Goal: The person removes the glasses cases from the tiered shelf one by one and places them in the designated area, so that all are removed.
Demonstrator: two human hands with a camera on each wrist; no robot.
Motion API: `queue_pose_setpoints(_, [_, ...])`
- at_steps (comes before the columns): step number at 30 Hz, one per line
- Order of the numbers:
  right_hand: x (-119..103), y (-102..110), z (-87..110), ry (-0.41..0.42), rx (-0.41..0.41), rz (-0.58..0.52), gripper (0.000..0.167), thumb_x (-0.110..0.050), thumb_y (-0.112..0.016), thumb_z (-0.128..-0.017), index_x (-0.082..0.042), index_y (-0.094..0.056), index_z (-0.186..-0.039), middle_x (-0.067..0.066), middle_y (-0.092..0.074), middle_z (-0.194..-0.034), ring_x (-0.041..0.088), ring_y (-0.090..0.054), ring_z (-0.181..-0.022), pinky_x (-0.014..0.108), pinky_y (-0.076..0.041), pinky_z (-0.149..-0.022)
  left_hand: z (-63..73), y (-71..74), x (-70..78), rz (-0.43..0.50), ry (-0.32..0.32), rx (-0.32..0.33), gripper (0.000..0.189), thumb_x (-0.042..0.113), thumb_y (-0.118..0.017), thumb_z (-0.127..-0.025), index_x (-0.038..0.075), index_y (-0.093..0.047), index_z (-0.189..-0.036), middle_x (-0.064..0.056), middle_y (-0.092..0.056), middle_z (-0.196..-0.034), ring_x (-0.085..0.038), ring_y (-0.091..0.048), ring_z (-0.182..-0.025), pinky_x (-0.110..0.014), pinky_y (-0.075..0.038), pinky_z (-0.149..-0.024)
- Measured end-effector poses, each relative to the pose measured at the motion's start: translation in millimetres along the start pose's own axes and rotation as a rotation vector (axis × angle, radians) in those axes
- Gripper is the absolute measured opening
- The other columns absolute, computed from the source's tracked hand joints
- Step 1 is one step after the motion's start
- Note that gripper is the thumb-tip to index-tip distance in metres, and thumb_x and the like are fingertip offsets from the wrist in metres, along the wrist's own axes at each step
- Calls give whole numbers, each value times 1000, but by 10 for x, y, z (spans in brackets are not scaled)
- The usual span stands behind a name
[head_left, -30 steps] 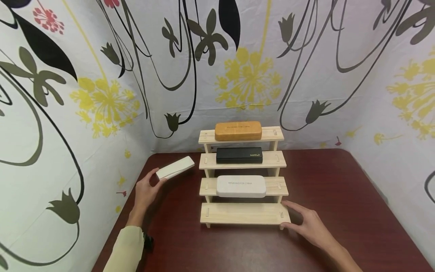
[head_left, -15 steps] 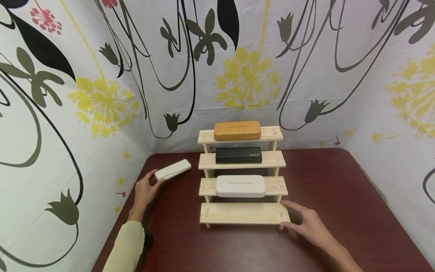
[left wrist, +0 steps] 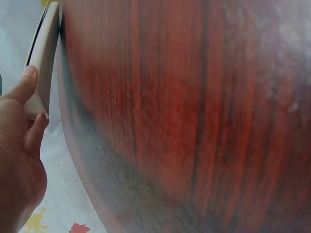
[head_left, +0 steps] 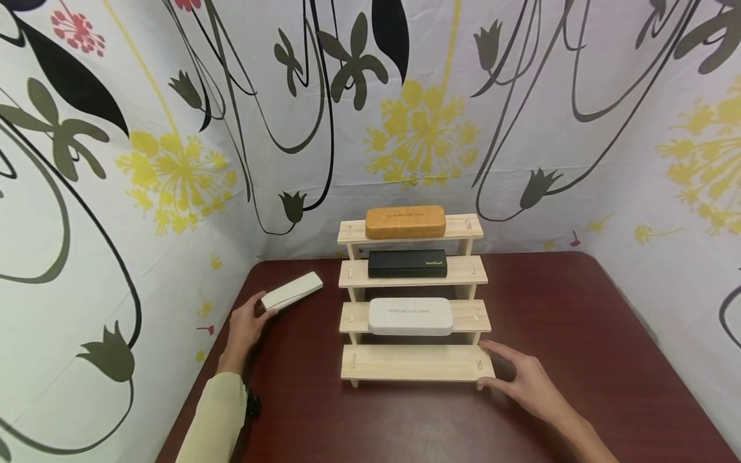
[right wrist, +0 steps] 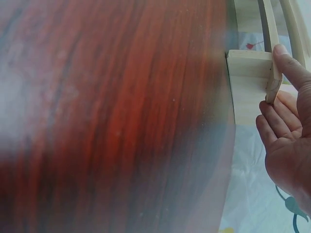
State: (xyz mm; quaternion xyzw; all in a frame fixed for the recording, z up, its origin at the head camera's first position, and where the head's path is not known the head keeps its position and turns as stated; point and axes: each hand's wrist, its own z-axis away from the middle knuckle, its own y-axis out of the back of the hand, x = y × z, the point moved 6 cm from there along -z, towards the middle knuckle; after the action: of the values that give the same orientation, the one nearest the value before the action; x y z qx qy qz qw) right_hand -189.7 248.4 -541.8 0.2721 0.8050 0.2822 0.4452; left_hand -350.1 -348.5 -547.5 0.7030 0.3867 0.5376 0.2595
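Note:
My left hand pinches the near end of a slim white glasses case at the left side of the table. In the left wrist view the thumb lies on one face of the case and a finger touches its lower end. On the right, my right hand holds the right end of the lowest step of a pale wooden tiered stand. The right wrist view shows the thumb on the step's edge and the fingers behind it.
On the stand's upper steps lie an orange-brown case, a black case and a rounded white case, one per step. The dark red table is bordered by patterned cloth walls.
The slim white case has shifted slightly left and a little nearer, with my left hand still on it. My right hand and the stand have stayed put.

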Motion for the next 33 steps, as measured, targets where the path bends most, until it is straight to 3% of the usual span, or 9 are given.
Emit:
queue_pose_setpoints(14, [-6,-11,6,13,8,10,74,-28,-101,-70,-12,-72,-136,7,-76,-128,33,-73,-113,-1,-35,-98,-21,-110,-94,-87,40,-151,69,22,-80,-98,-8,-50,-153,-33,-52,-151,-54,-51,-135,-67,-43,-111])
queue_pose_setpoints(24, [-20,-6,0,16,15,12,74,-28,-102,-69,-11,-73,-135,6,-76,-128,32,-73,-113,-1,-35,-98,-50,-145,-124,-102,82,-181,68,18,-78,-99,-9,-47,-154,-35,-51,-150,-56,-51,-135,-69,-43,-111])
queue_pose_setpoints(33, [-15,-2,-8,16,18,6,75,-28,-102,-69,-11,-73,-136,6,-76,-128,32,-73,-113,-1,-35,-99,-117,-140,-41,-146,139,-193,66,14,-72,-103,-8,-41,-156,-39,-50,-148,-59,-51,-131,-70,-42,-110])
